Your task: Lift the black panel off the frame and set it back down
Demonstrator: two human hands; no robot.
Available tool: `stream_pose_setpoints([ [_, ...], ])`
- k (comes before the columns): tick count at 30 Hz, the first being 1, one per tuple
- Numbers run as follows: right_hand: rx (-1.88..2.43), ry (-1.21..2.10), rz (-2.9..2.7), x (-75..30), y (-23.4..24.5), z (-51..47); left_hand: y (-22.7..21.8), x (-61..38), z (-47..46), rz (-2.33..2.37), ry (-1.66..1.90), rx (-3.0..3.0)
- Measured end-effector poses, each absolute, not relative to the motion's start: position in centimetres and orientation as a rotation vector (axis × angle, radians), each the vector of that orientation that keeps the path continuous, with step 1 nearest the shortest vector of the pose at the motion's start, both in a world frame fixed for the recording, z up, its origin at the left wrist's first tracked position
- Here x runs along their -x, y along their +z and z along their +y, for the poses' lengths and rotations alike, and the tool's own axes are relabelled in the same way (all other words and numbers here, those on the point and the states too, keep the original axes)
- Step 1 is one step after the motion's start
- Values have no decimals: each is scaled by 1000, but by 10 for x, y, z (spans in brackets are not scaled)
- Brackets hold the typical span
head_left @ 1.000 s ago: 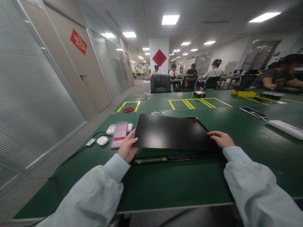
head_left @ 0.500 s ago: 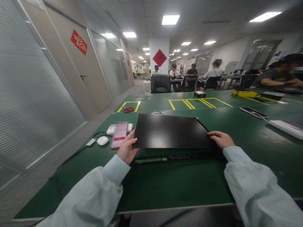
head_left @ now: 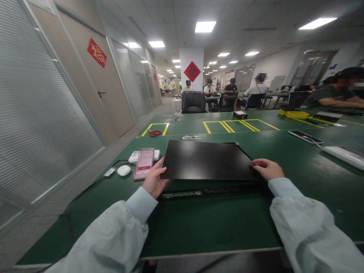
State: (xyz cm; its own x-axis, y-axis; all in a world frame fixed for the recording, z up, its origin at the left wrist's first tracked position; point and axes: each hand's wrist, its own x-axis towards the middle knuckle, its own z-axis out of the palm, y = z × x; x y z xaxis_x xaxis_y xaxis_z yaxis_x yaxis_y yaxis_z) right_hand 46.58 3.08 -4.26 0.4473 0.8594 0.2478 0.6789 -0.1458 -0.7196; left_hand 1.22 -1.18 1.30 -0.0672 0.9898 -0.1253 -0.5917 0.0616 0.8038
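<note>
Green and smooth, with yellow tape outlines toward its far side, the worktop (head_left: pixel 213 233) stretches under ceiling lights. Near its front, in the middle, a black panel (head_left: pixel 207 161) is held up between the two hands: thin, flat, rectangular, straight-edged. Its dark face has a soft sheen, blooming into a pale, blurry glow left of centre. Below its near edge show a narrow green circuit board (head_left: pixel 182 195) and black parts beside it, too dark to make out. The left hand (head_left: pixel 156 179) grips the near left corner, thumb on top; the right hand (head_left: pixel 268 169) pinches the right edge, though whether it also catches the dark part beneath cannot be told.
</note>
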Motion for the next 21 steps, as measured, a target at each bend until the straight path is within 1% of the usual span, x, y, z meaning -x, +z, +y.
stream_pose_setpoints([
  [7, 1908, 266, -1327, -460, -35, 27, 8, -10, -7, 869, 1431, -626],
  [21, 1918, 250, -1353, -459, -37, 28, -1, -10, -6, 1022, 1372, -771],
])
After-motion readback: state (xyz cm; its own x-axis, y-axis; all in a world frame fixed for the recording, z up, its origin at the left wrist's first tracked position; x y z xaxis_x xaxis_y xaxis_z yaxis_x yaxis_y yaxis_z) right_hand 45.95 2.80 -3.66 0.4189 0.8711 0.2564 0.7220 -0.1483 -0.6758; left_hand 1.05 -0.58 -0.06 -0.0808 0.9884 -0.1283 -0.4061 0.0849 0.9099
